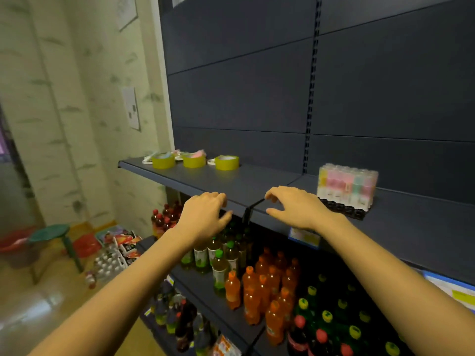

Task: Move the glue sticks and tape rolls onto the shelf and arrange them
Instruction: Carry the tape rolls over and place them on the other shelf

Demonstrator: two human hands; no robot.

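Your left hand (205, 214) and right hand (295, 206) empty, fingers spread over the shelf (257, 183) edge, three yellow tape rolls (194, 161), one glue-stick pack (347, 185), labels unreadable

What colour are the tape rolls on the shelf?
Yellow-green tape rolls, seen in the head view.

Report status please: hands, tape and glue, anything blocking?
Left hand and right hand empty, open, at shelf front edge. Three tape rolls at left, glue pack at right, both on shelf. Nothing blocking.
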